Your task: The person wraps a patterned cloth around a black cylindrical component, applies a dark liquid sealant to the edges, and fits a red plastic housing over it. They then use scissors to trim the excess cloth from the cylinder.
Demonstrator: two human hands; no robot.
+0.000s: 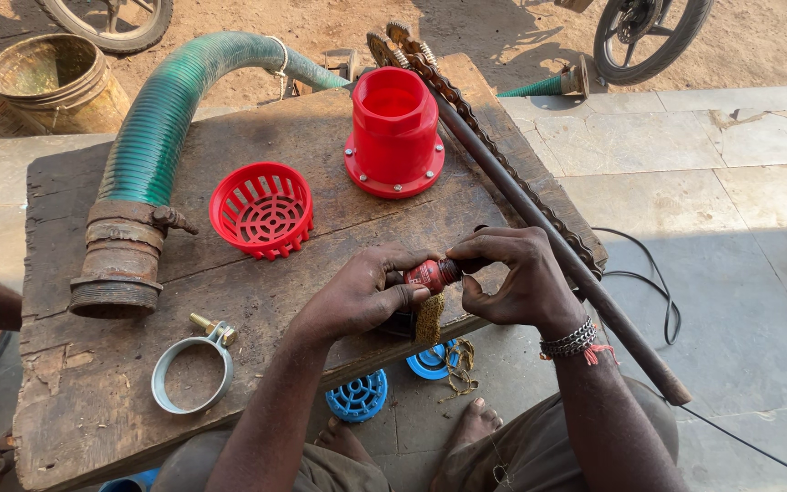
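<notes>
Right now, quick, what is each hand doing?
Left hand: closed on the small red tube, fingers wrapped around it.
Right hand: closed, fingertips pinching the tube's dark cap end.

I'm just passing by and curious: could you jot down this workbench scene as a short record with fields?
Setting: worn wooden table outdoors, dirt ground behind
Left hand: grips a small red tube
Right hand: fingers at the tube's dark cap end
Under the tube: a tuft of brownish fibre
On table: red strainer basket, red flanged fitting, green ribbed hose with rusty threaded end, metal hose clamp, long chain wrench
Below table: blue strainers, bare feet
</notes>
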